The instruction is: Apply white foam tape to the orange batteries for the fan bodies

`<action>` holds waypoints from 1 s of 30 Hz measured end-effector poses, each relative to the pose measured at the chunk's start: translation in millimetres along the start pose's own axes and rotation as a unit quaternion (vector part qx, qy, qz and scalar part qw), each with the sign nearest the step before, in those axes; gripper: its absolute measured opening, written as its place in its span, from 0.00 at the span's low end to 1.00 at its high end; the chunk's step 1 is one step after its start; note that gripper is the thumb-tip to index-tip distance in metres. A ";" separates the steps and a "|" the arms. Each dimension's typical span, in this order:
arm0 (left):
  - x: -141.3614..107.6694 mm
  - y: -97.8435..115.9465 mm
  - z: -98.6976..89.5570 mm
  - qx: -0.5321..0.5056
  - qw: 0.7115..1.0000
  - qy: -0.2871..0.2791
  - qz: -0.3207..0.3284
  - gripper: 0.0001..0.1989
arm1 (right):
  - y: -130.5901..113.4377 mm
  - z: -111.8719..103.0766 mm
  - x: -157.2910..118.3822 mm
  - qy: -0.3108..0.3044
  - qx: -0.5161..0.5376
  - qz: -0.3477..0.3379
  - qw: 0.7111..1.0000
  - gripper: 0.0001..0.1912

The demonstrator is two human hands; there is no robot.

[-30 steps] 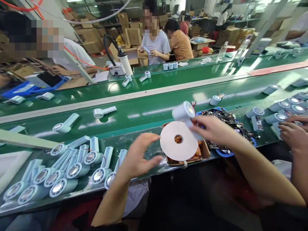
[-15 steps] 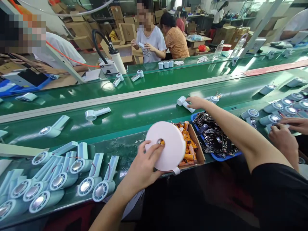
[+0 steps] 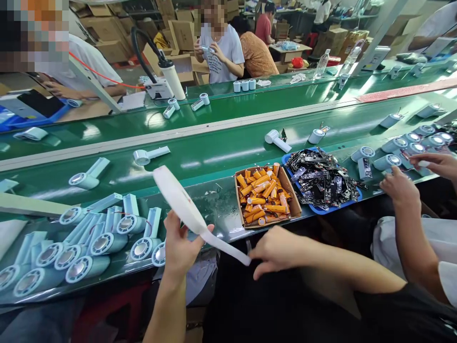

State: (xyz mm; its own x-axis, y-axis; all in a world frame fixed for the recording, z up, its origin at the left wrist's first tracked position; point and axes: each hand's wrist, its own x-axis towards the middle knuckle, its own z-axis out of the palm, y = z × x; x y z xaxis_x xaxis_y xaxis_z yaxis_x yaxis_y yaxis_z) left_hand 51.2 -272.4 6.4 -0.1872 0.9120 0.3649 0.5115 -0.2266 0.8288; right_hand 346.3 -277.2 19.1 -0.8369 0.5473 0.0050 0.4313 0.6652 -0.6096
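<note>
My left hand (image 3: 183, 243) grips a roll of white tape (image 3: 178, 195), tilted nearly edge-on over the bench's front edge. A strip of the tape (image 3: 226, 247) runs straight from the roll, down and right to my right hand (image 3: 282, 250). My right index fingertip meets the strip's loose end; the thumb is spread below, and the exact hold is partly hidden. Behind my hands stands a cardboard box of orange-wrapped cylindrical batteries (image 3: 264, 193). To its right is a blue tray (image 3: 323, 209) heaped with black circuit boards (image 3: 321, 178).
Several light-blue handheld fan bodies (image 3: 87, 269) crowd the bench at left. More lie along the green conveyor belt (image 3: 214, 143), one fan body (image 3: 276, 139) beside a small board. At right, a co-worker's hands (image 3: 403, 186) handle parts near other fan bodies. People sit across the line.
My right hand has left the fan body on the belt and come down to the tape's end. My left hand has moved left, turning the roll edge-on. A small board now shows beside that fan body.
</note>
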 end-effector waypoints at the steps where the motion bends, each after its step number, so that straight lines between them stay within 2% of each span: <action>1: -3.2 -3.2 -4.1 -0.021 1.000 -0.005 -0.023 0.39 | 12.7 -14.0 -1.2 0.053 -0.030 0.039 0.997 0.14; 2: -6.6 -5.1 -6.3 -0.030 0.999 -0.011 -0.033 0.39 | 29.2 -31.6 -1.7 0.125 -0.058 0.089 0.987 0.14; 4: -13.8 -5.6 -4.9 -0.030 0.998 -0.026 -0.039 0.40 | 68.5 -69.0 -0.3 0.268 -0.144 0.201 0.931 0.15; 5: -17.2 -4.5 -1.8 -0.025 0.998 -0.036 -0.036 0.40 | 88.3 -85.3 1.4 0.295 -0.169 0.247 0.908 0.15; 6: -20.6 -3.1 2.3 -0.015 0.998 -0.050 -0.030 0.39 | 106.2 -98.3 3.3 0.302 -0.175 0.274 0.896 0.14; 9: -29.7 -0.7 13.3 0.017 0.996 -0.092 -0.001 0.38 | 138.2 -115.3 6.5 0.275 -0.149 0.290 0.904 0.08; 10: -32.1 -1.1 15.2 0.029 0.994 -0.101 0.013 0.39 | 140.2 -114.8 5.9 0.296 -0.124 0.285 0.903 0.07; 12: -35.9 -2.6 16.6 0.059 0.991 -0.108 0.054 0.40 | 131.8 -108.7 2.1 0.409 -0.026 0.252 0.877 0.07; 14: -38.0 -2.5 17.3 0.109 0.983 -0.102 0.106 0.40 | 110.9 -98.5 -3.3 0.529 0.131 0.175 0.820 0.11; 15: -38.3 -0.9 18.3 0.138 0.977 -0.095 0.133 0.40 | 97.6 -92.5 -5.7 0.563 0.203 0.131 0.791 0.14; 18: -37.9 10.1 25.9 0.212 0.955 -0.074 0.194 0.37 | 54.6 -71.2 -9.3 0.582 0.313 0.050 0.749 0.17; 22: -38.0 28.6 40.8 0.248 0.939 -0.075 0.228 0.36 | 11.0 -42.0 -5.2 0.613 0.296 0.005 0.732 0.15; 26: -40.2 38.6 50.9 0.260 0.934 -0.086 0.229 0.34 | -7.4 -14.1 7.1 0.648 0.243 0.017 0.721 0.17; 30: -37.9 39.6 51.7 0.281 0.924 -0.069 0.250 0.30 | -8.5 14.1 7.8 0.612 0.281 0.030 0.738 0.17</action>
State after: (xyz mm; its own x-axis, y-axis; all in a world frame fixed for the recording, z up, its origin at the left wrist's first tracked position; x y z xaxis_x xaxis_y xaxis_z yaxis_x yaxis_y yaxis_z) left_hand 121.9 -298.3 3.5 0.2785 0.7853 0.5529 0.8673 -0.4530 0.2066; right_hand 331.3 -285.7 13.1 0.2585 0.8454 0.4674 -0.0407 0.4929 -0.8691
